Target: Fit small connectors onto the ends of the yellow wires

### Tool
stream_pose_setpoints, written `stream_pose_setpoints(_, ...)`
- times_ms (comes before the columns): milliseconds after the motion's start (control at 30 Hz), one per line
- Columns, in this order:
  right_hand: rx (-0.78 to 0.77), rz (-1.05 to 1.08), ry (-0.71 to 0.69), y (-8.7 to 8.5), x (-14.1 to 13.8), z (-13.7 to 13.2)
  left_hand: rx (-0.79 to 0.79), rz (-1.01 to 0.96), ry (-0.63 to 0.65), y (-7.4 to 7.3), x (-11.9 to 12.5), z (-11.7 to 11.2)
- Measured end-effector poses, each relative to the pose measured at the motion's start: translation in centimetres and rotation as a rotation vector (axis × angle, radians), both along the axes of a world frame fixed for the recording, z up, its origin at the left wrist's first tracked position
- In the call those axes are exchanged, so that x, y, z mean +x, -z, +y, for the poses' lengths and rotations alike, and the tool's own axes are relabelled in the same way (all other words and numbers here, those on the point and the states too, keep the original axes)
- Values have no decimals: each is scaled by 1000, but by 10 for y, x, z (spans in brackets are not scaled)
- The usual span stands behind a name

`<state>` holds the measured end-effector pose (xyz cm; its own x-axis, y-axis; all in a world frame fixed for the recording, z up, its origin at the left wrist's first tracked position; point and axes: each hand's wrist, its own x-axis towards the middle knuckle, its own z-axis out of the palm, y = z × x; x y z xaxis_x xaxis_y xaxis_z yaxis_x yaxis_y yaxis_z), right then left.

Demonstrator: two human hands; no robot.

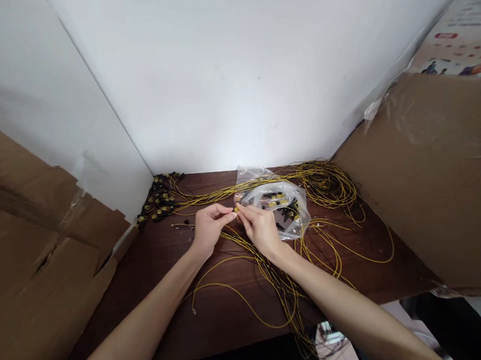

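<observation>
Between my two hands, at the middle of the table, is a small yellow-and-black connector piece (236,209). My left hand (209,225) pinches it from the left with thumb and forefinger. From the other side my right hand (259,226) closes its fingertips on the same piece, which they partly cover. Just behind my right hand lies an open clear plastic bag (303,211) with several yellow and black connector pieces (282,202) in it. Loose yellow and black wires (266,271) run beneath my hands and over the table's front edge.
Wires with connectors (160,201) lie at the back left, leading to a coiled bundle (326,185) at the back right. Cardboard panels (420,190) flank the brown table (158,293) on both sides, with a white wall (234,77) behind.
</observation>
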<state>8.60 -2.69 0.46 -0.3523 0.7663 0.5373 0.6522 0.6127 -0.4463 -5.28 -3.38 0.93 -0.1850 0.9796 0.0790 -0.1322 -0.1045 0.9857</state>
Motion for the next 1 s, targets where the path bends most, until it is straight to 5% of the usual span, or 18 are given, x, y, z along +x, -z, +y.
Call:
stream_pose_setpoints(300, 50, -61, 17, 1, -1, 0, -27, 0, -3, 0, -1, 2)
stream_pose_setpoints(567, -56, 36, -21, 1, -4, 1, -7, 49, 0, -1, -2, 1)
stream_pose_setpoints(767, -191, 259, -150, -14, -6, 0, 60, 60, -35, -7, 2, -5)
stream_pose_setpoints(1000, -554, 584, -256, -13, -5, 0, 289, 449, -75, -8, -2, -7)
